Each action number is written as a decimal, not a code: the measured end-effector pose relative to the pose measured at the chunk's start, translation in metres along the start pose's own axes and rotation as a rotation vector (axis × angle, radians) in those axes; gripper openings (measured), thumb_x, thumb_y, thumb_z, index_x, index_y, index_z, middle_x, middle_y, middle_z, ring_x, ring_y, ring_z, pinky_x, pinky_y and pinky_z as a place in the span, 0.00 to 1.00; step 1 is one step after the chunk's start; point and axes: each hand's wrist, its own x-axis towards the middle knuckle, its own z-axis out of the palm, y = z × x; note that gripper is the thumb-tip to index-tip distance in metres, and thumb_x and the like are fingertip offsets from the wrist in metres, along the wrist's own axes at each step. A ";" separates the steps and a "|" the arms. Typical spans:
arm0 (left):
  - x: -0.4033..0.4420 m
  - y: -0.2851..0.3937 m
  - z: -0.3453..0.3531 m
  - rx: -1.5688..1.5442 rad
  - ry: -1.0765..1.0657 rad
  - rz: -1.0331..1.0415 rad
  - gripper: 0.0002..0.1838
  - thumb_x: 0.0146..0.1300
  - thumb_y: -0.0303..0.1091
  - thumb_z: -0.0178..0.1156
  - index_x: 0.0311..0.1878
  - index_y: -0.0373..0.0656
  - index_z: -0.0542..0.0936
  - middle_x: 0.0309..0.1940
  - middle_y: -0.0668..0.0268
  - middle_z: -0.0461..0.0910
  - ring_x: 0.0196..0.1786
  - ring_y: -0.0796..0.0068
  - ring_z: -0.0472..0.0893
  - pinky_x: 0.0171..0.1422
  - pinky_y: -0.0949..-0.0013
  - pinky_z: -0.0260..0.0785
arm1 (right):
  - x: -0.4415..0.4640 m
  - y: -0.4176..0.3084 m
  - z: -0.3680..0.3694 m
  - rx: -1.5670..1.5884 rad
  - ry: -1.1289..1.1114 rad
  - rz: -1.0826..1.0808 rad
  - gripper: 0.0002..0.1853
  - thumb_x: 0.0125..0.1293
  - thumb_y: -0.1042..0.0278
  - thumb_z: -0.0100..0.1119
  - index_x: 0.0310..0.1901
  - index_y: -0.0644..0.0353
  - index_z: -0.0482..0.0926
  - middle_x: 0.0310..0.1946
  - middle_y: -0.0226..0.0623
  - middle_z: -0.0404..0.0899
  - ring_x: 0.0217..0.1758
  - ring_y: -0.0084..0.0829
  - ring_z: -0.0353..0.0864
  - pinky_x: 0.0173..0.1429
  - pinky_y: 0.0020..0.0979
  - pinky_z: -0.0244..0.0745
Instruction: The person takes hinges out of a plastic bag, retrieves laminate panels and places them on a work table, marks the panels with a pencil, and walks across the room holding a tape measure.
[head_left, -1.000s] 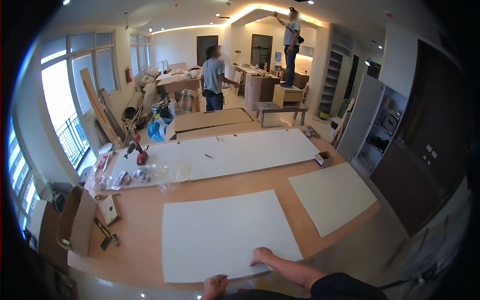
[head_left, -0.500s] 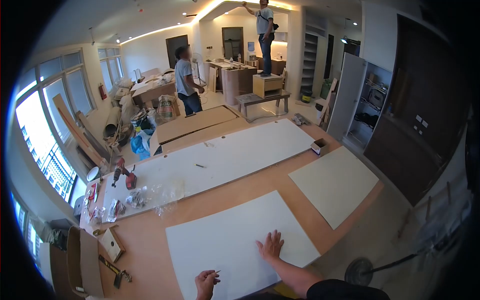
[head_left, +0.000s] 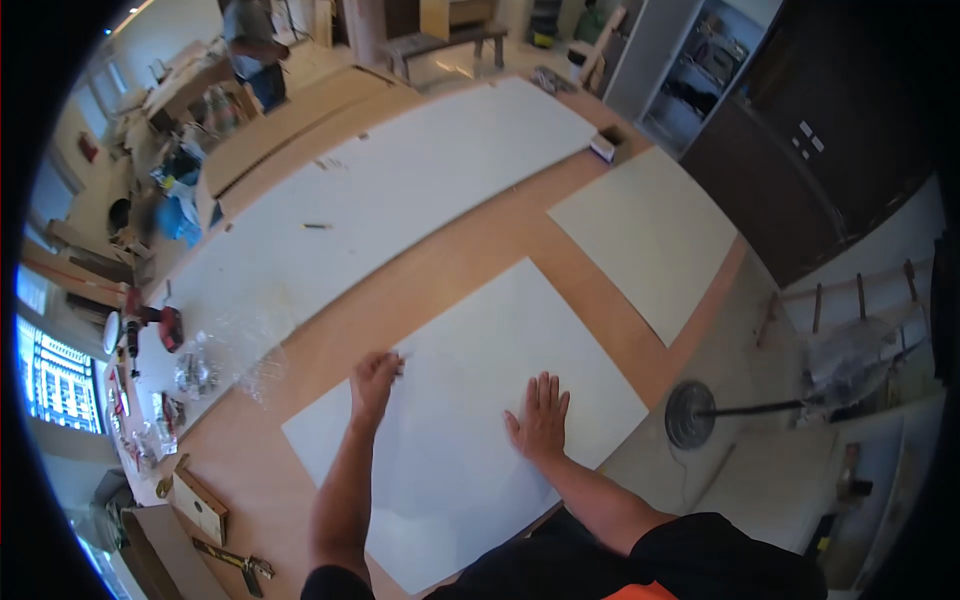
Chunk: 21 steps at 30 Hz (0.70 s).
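Observation:
A white panel point(head_left: 460, 480) lies at an angle on the orange-brown board point(head_left: 440, 270) in front of me. Near its upper left part is my left hand point(head_left: 373, 385), its fingers pinched together at something small and blurred that I cannot make out. My right hand point(head_left: 541, 415) rests palm down on the panel's right half, fingers stretched out, holding nothing. Beyond lies a long white panel point(head_left: 420, 170) with a small pen-like item point(head_left: 317, 226) on it. To the right is a cream panel point(head_left: 650, 235).
A red drill point(head_left: 168, 325) and plastic bags point(head_left: 195, 370) are at the left. Closer are a wooden piece point(head_left: 200, 505) and a square-like tool point(head_left: 235, 565). A small open box point(head_left: 604, 147) sits at the far right. A fan base point(head_left: 690, 414) stands right. A person point(head_left: 255, 50) is beyond.
The view has tilted down and turned. My left hand has moved from the panel's near edge to its upper left part. My right hand has gone from the near edge to flat on the panel.

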 end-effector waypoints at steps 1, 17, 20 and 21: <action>0.021 0.001 0.012 0.025 -0.047 0.042 0.16 0.66 0.39 0.61 0.40 0.31 0.84 0.30 0.62 0.85 0.34 0.75 0.81 0.41 0.70 0.73 | -0.002 -0.001 0.001 0.000 -0.026 0.010 0.45 0.68 0.41 0.54 0.74 0.69 0.56 0.78 0.58 0.47 0.82 0.56 0.42 0.79 0.64 0.39; 0.224 -0.004 0.220 0.420 -0.445 0.271 0.14 0.63 0.39 0.61 0.50 0.50 0.87 0.46 0.59 0.87 0.49 0.60 0.85 0.56 0.61 0.77 | 0.015 0.002 0.007 0.025 -0.122 0.033 0.45 0.68 0.41 0.53 0.75 0.68 0.53 0.78 0.60 0.46 0.82 0.60 0.43 0.78 0.66 0.37; 0.234 -0.007 0.231 0.448 -0.507 0.262 0.14 0.64 0.39 0.60 0.51 0.53 0.87 0.48 0.62 0.87 0.51 0.60 0.84 0.57 0.61 0.76 | 0.013 0.003 0.008 0.028 -0.132 0.032 0.47 0.67 0.41 0.54 0.76 0.67 0.51 0.78 0.61 0.46 0.82 0.61 0.42 0.78 0.65 0.37; 0.236 -0.006 0.233 0.471 -0.508 0.282 0.14 0.65 0.39 0.59 0.51 0.54 0.87 0.48 0.62 0.87 0.51 0.60 0.84 0.57 0.61 0.76 | 0.013 0.003 0.009 0.031 -0.139 0.036 0.47 0.67 0.42 0.55 0.76 0.67 0.50 0.78 0.61 0.47 0.82 0.62 0.42 0.78 0.65 0.36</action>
